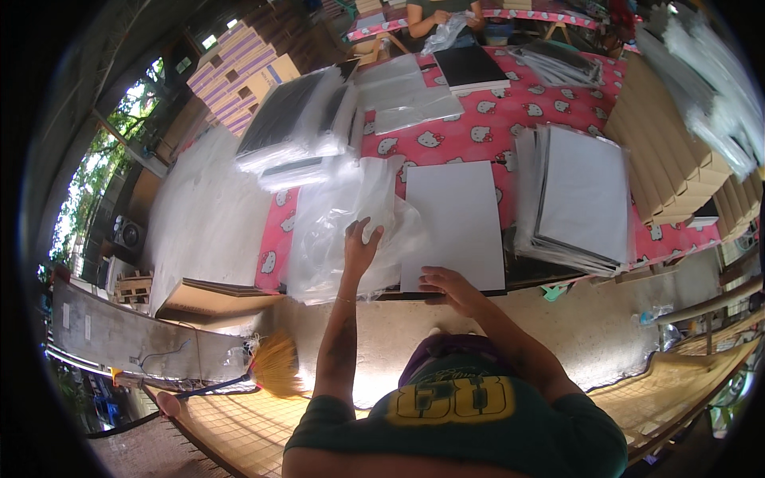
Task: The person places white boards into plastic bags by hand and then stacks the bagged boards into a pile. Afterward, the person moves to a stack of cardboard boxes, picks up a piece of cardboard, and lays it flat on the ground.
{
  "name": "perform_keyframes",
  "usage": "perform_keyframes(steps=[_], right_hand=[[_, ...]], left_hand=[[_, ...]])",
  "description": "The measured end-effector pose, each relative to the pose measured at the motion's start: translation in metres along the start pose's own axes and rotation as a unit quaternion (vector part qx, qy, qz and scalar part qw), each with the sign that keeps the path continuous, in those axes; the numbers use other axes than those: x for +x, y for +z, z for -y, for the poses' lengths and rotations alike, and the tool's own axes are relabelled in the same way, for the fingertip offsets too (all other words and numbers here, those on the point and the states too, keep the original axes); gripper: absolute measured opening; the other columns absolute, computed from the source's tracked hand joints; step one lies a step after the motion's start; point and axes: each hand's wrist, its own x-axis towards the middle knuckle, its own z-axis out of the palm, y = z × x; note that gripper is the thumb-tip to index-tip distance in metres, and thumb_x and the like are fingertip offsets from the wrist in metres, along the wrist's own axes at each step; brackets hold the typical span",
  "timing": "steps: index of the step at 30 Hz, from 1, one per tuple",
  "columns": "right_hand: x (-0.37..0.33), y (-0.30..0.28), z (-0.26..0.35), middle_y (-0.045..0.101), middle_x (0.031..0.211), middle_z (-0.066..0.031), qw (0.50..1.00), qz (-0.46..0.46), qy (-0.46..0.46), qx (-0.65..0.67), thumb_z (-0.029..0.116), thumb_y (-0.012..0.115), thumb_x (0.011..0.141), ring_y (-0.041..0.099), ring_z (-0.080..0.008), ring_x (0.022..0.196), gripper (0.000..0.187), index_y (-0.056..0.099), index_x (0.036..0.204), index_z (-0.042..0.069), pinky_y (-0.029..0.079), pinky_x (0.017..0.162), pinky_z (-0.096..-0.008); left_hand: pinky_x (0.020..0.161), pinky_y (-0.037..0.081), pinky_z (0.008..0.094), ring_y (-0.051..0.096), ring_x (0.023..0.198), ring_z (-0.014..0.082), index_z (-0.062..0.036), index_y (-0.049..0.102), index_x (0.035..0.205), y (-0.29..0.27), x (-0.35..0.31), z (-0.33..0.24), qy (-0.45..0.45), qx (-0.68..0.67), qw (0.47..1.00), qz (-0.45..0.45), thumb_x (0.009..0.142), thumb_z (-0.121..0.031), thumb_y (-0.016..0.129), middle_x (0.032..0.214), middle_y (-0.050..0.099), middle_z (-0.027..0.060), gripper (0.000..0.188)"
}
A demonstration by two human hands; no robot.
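Note:
My left hand (362, 245) rests on a pile of clear plastic bags (323, 267) at the table's near edge, thumb and fingers apart. My right hand (453, 290) is at the near edge of a white rectangular sheet (456, 215), fingers stretched out to the left. Part of the plastic lies against the sheet's left side. To the right of the sheet is a stack of white and black sheets in clear sleeves (580, 199). A taller stack of black panels in clear plastic (291, 119) stands beyond my left hand.
A pink patterned cloth (480, 134) covers the table. Farther back lie flat clear bags (402, 92) and a black panel stack (470, 68). Cardboard (657, 151) leans at the right. Another person (446, 17) handles plastic at the far side. A broom (275, 365) is at lower left.

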Motion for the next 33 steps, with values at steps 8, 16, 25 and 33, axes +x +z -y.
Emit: perform_keyframes(steps=[8,16,25,33], right_hand=[[0.058,0.060,-0.034,0.055,0.114,-0.0139,0.814,-0.001,-0.312,-0.491,0.022,0.066,0.082,0.052,-0.0270,0.111,0.037,0.057,0.115,0.007,0.042,0.092,-0.0389],[0.149,0.117,-0.032,0.064,0.092,-0.0104,0.580,-0.071,-0.284,-0.760,0.018,0.064,0.075,0.061,-0.0286,0.095,0.019,0.063,0.092,0.010,0.045,0.082,-0.0435],[0.184,0.055,0.030,0.055,0.072,0.0010,0.970,-0.001,-0.164,0.179,0.028,0.057,0.090,0.052,-0.0124,0.062,0.019,0.060,0.085,0.010,0.044,0.056,-0.0315],[0.130,0.056,0.047,0.056,0.094,-0.0024,0.951,-0.176,-0.245,0.064,0.043,0.065,0.084,0.053,-0.0137,0.085,0.045,0.055,0.109,0.007,0.043,0.074,-0.0279]], left_hand=[[0.088,0.043,0.0439,0.053,0.103,0.0380,-0.0052,0.060,0.111,-0.012,-0.013,0.034,-0.075,0.096,0.991,-0.048,0.080,-0.020,0.066,0.107,0.058,0.0202,0.035],[0.094,0.040,0.0454,0.049,0.110,0.0423,-0.0016,0.057,0.115,-0.047,-0.013,0.062,-0.022,0.025,0.999,-0.008,0.092,-0.028,0.053,0.120,0.053,0.0259,0.036],[0.097,0.036,0.0474,0.043,0.117,0.0397,0.0037,0.047,0.124,-0.058,-0.018,0.026,0.044,0.008,0.995,-0.087,0.089,-0.016,0.056,0.124,0.046,0.0236,0.041],[0.077,0.045,0.0433,0.057,0.087,0.0357,0.0020,0.058,0.095,0.003,0.012,0.040,0.110,0.031,0.986,0.119,0.085,-0.010,0.054,0.090,0.060,0.0179,0.016]])
